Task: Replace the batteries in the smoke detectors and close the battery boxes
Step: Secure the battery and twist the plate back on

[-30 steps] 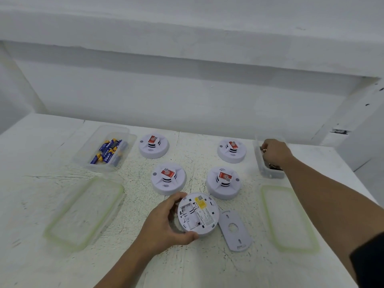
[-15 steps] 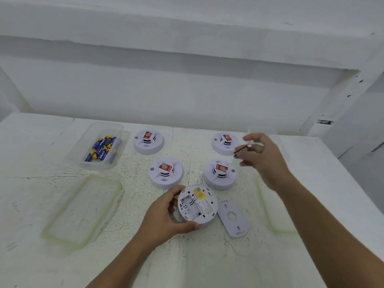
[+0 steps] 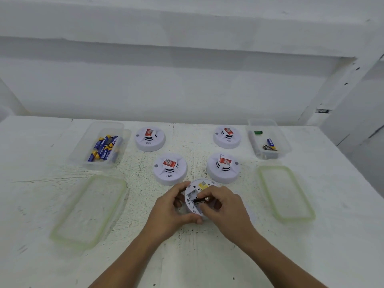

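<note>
An open smoke detector (image 3: 196, 191) lies upside down on the white worktop (image 3: 31, 152), close to the person. Its battery slot faces up. The left hand (image 3: 172, 213) curls its grip round the left edge of this detector and holds it. The right hand (image 3: 224, 206) reaches over it from the right. Its grip pinches a dark battery (image 3: 200, 201) between thumb and fingers. The battery lies sideways over the slot. It may be touching the slot, but the fingers hide too much to be sure.

Just behind the open detector sit a back-left detector (image 3: 170, 169) and a back-right detector (image 3: 224, 168), each with a red sticker on top. Further behind are a far-left detector (image 3: 150, 140) and a far-right detector (image 3: 227, 137).

Far back and to the left of the open detector is a clear left box (image 3: 91, 129) full of blue batteries (image 3: 105, 148). Far back and to the right is a clear right box (image 3: 261, 121) with only a few batteries in it.

A left lid (image 3: 89, 210) with a green rim lies flat to the left of the open detector. A right lid (image 3: 285, 193) lies flat to its right.
</note>
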A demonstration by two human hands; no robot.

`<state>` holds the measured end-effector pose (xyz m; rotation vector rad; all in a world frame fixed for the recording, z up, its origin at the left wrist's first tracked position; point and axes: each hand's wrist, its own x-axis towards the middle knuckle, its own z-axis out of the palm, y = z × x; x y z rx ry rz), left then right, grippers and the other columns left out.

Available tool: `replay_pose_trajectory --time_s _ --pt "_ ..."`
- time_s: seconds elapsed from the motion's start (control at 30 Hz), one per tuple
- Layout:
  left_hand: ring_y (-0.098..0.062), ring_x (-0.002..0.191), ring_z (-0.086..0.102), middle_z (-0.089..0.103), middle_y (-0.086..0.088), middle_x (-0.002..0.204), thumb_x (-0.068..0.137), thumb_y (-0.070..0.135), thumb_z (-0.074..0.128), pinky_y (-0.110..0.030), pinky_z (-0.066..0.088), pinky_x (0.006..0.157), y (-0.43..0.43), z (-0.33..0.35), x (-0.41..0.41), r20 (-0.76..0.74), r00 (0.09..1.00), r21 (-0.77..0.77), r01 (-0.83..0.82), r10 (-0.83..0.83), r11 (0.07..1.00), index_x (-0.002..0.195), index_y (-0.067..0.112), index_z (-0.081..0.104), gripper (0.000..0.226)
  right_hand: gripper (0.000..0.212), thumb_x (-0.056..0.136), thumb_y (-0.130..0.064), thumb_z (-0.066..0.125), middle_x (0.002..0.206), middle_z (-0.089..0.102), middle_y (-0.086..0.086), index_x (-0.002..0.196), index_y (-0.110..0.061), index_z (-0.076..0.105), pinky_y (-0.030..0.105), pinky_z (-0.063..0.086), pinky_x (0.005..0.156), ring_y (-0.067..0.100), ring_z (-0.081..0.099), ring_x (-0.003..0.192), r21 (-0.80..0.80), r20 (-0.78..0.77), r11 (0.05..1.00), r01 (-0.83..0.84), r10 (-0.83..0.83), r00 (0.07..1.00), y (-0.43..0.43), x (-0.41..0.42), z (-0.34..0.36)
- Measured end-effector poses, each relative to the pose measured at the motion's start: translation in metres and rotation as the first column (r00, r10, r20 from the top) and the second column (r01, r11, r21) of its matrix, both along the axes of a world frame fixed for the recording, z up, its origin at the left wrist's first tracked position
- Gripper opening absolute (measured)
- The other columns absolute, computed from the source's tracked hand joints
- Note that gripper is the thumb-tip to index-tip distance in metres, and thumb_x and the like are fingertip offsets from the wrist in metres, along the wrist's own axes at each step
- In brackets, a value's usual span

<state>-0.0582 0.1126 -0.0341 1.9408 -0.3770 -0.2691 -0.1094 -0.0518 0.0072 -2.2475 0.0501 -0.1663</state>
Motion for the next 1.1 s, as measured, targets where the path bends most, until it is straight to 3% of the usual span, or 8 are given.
replay_pose_trajectory --time_s 0.1,0.37,0.53,0.77,0.97,1.1 --pt "-0.002 0.082 0.056 0.067 0.015 0.090 0.044 0.030 0.095 -0.014 0.047 0.074 0.005 -0.003 0.005 -0.025 1.000 0.007 0.007 -0.007 1.000 0.117 0.045 0.056 0.084 0.017 0.082 -0.020 0.068 0.078 0.049 -0.027 0.097 -0.028 0.071 0.007 0.037 0.069 0.001 0.050 0.085 -0.097 0.022 0.995 -0.031 0.034 0.999 0.002 0.000 -0.005" --pt "-0.009 0.085 0.061 0.070 0.008 0.097 0.047 0.018 0.094 -0.023 0.053 0.081 0.011 -0.003 0.016 -0.092 0.994 -0.036 0.058 -0.061 0.998 0.116 0.038 0.061 0.079 0.032 0.086 -0.037 0.054 0.097 0.051 -0.023 0.116 -0.037 0.064 0.012 0.044 0.082 -0.002 0.050 0.096 -0.136 -0.085 0.951 -0.279 0.269 0.959 -0.017 -0.003 -0.003" --pt "-0.011 0.086 0.062 0.070 0.011 0.097 0.045 0.020 0.095 -0.025 0.054 0.082 0.011 -0.003 0.017 -0.098 0.993 -0.035 0.061 -0.064 0.998 0.116 0.038 0.061 0.081 0.020 0.082 -0.039 0.068 0.106 0.061 -0.017 0.101 -0.045 0.065 0.008 0.039 0.077 -0.001 0.051 0.098 -0.102 -0.131 0.956 -0.276 0.262 0.956 -0.022 0.003 -0.003" --pt "-0.012 0.085 0.062 0.071 0.008 0.097 0.043 0.026 0.095 -0.024 0.054 0.082 0.011 -0.003 0.017 -0.104 0.993 -0.032 0.054 -0.057 0.998 0.117 0.040 0.060 0.083 0.017 0.080 -0.024 0.073 0.105 0.067 -0.029 0.094 -0.033 0.073 0.020 0.049 0.081 0.002 0.058 0.102 -0.010 -0.096 0.960 -0.279 0.276 0.956 -0.026 0.008 0.001" --pt "-0.011 0.084 0.062 0.071 0.009 0.097 0.044 0.021 0.095 -0.019 0.052 0.080 0.011 -0.003 0.016 -0.112 0.992 -0.033 0.051 -0.054 0.998 0.116 0.043 0.059 0.083 0.013 0.080 -0.024 0.074 0.099 0.058 -0.044 0.091 -0.031 0.072 0.009 0.041 0.072 -0.003 0.053 0.082 -0.054 -0.142 0.959 -0.278 0.268 0.953 -0.024 0.013 0.005" --pt "-0.009 0.084 0.062 0.072 0.007 0.096 0.044 0.020 0.095 -0.015 0.051 0.078 0.011 -0.003 0.017 -0.105 0.993 -0.032 0.047 -0.050 0.998 0.116 0.040 0.060 0.083 0.012 0.079 -0.023 0.075 0.095 0.059 -0.045 0.086 -0.033 0.072 0.009 0.041 0.072 -0.003 0.055 0.085 -0.033 -0.165 0.966 -0.258 0.249 0.954 -0.023 0.015 0.006"
